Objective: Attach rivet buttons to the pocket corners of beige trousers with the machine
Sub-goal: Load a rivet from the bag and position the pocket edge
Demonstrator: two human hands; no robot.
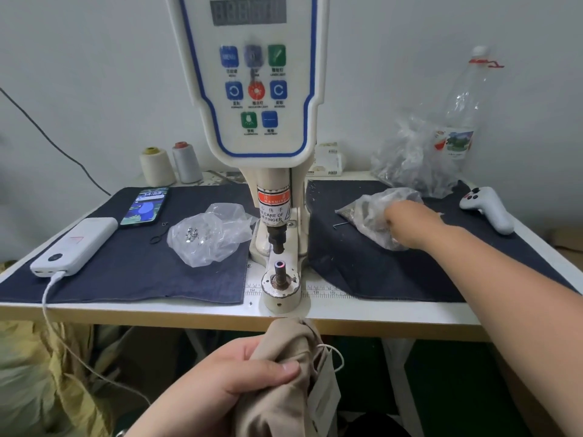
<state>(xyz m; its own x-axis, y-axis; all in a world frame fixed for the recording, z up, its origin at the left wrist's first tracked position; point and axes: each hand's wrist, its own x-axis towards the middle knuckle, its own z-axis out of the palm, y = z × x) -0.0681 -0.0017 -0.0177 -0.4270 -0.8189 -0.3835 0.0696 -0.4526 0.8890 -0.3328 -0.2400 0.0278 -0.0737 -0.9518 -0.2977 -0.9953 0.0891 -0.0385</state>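
The white riveting machine (252,89) stands at the table's middle, its punch (277,239) raised above the lower die post (280,272). Below the table's front edge, my left hand (233,376) is shut on a bunched piece of the beige trousers (293,348), which carries a paper tag on a white string. My right hand (400,216) reaches across the right side into a clear plastic bag of small rivet parts (369,216); its fingers are hidden inside the bag. Left of the machine lies another clear bag with silver buttons (208,238).
Dark blue cloth (126,272) covers the table on both sides of the machine. A phone (145,206) and a white power bank (75,244) with cable lie at the left. Thread cones (172,165) stand behind. A plastic bottle (463,111), more bags and a white controller (489,209) sit right.
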